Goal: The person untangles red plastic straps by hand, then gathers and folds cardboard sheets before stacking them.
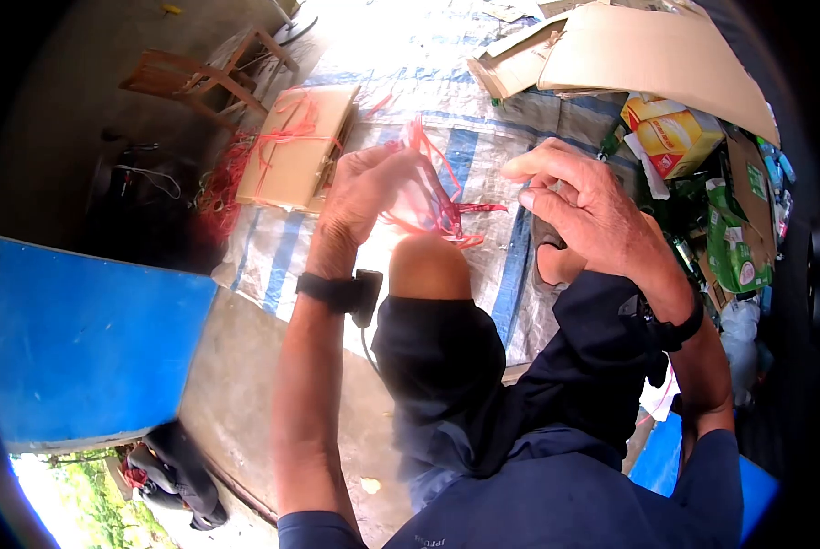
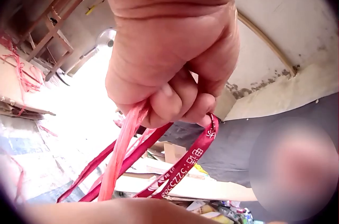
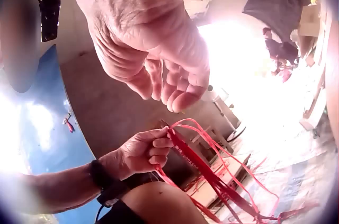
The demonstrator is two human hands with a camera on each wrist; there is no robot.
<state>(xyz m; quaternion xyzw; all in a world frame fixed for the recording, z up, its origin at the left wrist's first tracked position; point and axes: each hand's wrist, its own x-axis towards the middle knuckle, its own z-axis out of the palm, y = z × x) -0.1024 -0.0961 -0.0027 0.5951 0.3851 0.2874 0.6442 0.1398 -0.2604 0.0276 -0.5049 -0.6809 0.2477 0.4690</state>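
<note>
My left hand (image 1: pixel 359 197) grips a bunch of red ribbon (image 2: pixel 198 152) with white printed characters, together with pink plastic string (image 2: pixel 122 155). Below the fist, the ribbon and string hang in loose loops over my bare knee (image 1: pixel 430 267). Further along, the red ribbon (image 3: pixel 204 173) gathers and trails to one side in the right wrist view. My right hand (image 1: pixel 588 210) hovers to the right, apart from the ribbon, with its fingers loosely bent and nothing between them.
A striped tarp (image 1: pixel 286 261) covers the ground ahead. Flat cardboard (image 1: pixel 286 156) tied with pink string lies at left, near a wooden chair (image 1: pixel 176 78) and a blue panel (image 1: pixel 80 339). At right are a large cardboard sheet (image 1: pixel 648 55), a yellow box (image 1: pixel 675 137) and green packaging (image 1: pixel 734 247).
</note>
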